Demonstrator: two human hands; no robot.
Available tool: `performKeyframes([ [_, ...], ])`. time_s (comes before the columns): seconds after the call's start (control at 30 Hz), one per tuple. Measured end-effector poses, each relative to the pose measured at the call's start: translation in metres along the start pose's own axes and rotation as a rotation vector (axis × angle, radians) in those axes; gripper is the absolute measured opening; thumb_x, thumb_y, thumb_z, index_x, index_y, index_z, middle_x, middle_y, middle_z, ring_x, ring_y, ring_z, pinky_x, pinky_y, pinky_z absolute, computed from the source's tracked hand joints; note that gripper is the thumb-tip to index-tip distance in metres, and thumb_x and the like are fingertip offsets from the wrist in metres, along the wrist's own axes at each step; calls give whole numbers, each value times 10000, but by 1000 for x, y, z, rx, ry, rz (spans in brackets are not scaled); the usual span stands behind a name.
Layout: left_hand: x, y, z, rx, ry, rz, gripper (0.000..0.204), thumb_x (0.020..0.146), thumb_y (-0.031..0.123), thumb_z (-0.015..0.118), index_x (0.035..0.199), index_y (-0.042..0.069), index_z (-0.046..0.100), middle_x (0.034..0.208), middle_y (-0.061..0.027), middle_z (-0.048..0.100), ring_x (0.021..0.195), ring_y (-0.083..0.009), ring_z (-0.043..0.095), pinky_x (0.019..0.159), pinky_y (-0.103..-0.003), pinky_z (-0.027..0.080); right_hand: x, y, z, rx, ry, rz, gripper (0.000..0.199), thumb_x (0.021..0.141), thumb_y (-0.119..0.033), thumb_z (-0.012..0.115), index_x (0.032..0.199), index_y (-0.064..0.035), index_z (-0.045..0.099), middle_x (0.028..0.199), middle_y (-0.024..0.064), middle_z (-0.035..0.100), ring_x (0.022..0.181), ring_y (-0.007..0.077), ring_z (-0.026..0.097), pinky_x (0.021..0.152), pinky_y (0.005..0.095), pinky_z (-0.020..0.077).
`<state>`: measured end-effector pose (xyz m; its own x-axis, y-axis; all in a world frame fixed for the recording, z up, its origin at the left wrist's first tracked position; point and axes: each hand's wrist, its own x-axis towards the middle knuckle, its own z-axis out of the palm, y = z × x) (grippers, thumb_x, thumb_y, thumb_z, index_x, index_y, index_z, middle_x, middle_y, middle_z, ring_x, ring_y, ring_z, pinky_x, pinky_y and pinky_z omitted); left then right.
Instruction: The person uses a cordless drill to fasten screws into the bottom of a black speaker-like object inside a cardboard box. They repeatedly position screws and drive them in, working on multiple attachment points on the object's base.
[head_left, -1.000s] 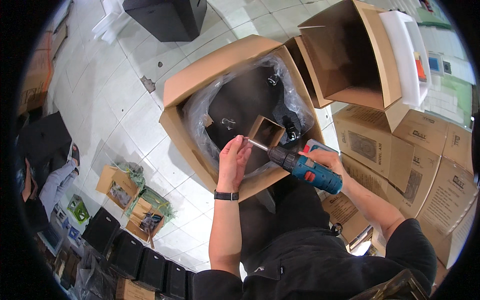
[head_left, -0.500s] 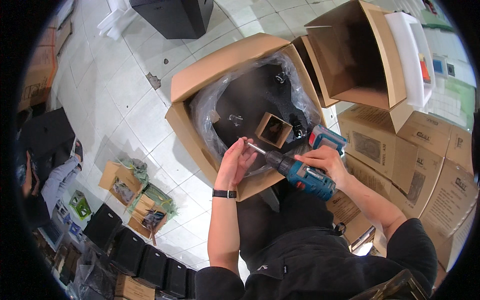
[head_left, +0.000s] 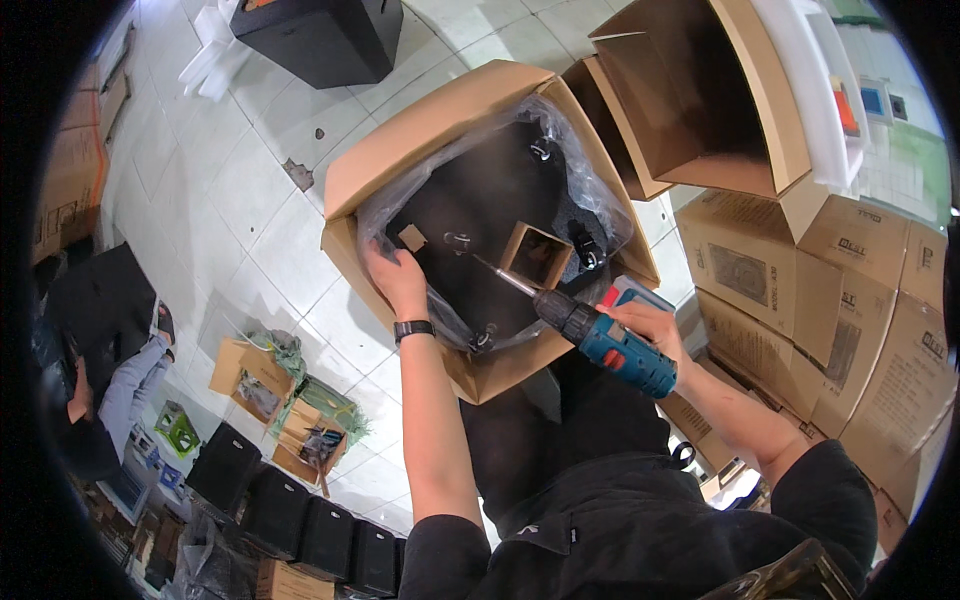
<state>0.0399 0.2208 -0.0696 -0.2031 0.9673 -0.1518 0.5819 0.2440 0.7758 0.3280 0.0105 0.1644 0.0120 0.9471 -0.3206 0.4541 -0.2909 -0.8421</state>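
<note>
A blue and black cordless drill (head_left: 608,343) is gripped in my right hand (head_left: 648,326), its long bit slanting up-left to a screw on a black speaker cabinet (head_left: 480,210). The cabinet lies inside an open brown cardboard box (head_left: 400,160), wrapped in clear plastic (head_left: 590,190). My left hand (head_left: 398,276), with a black wristband, rests on the plastic at the box's left rim, beside a small tan block (head_left: 411,237). A small open cardboard insert (head_left: 537,254) sits on the cabinet next to the drill bit.
Another open cardboard box (head_left: 700,110) stands behind, and stacked closed cartons (head_left: 840,300) fill the right. A black cabinet (head_left: 320,35) stands on the white tiled floor. Small black speakers (head_left: 290,510) line the lower left, by open small boxes (head_left: 285,410). A seated person (head_left: 110,380) is at left.
My left hand has moved left from beside the drill bit to the box's left rim. The drill's bit has swung farther up-left onto the cabinet.
</note>
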Motion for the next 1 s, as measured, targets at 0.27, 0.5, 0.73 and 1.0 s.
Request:
performKeyframes([
  [0.27, -40, 53, 5, 240, -281, 331, 551, 780, 91, 706, 1315, 2, 607, 1307, -230, 567, 1251, -456, 536, 1096, -508, 460, -15, 9, -2, 74, 41, 86, 528, 916, -131, 735, 1423, -8, 650, 1175, 169, 745, 1030, 289, 714, 937, 360, 521],
  [0.5, -42, 41, 17, 382, -315, 352, 518, 779, 44, 820, 1268, 122, 668, 1341, -125, 579, 1256, -385, 553, 1056, -481, 496, -18, 19, -1, 82, 72, 74, 551, 901, -179, 760, 1417, -16, 654, 1152, 170, 750, 1043, 300, 720, 945, 361, 524],
  [0.73, -20, 11, -8, 286, -166, 320, 514, 798, -111, 712, 1273, 77, 658, 1406, -175, 623, 1267, -409, 608, 1073, -477, 509, -24, 29, -2, 92, 96, 99, 547, 909, -172, 753, 1425, -24, 651, 1141, 150, 757, 1008, 293, 713, 933, 360, 525],
  [1.0, -14, -4, -7, 290, -154, 411, 484, 792, -86, 725, 1238, 95, 673, 1407, -177, 658, 1248, -417, 613, 1073, -503, 490, -23, 33, -1, 127, 121, 97, 515, 923, -157, 743, 1414, -27, 663, 1176, 145, 758, 1022, 274, 711, 938, 348, 521],
])
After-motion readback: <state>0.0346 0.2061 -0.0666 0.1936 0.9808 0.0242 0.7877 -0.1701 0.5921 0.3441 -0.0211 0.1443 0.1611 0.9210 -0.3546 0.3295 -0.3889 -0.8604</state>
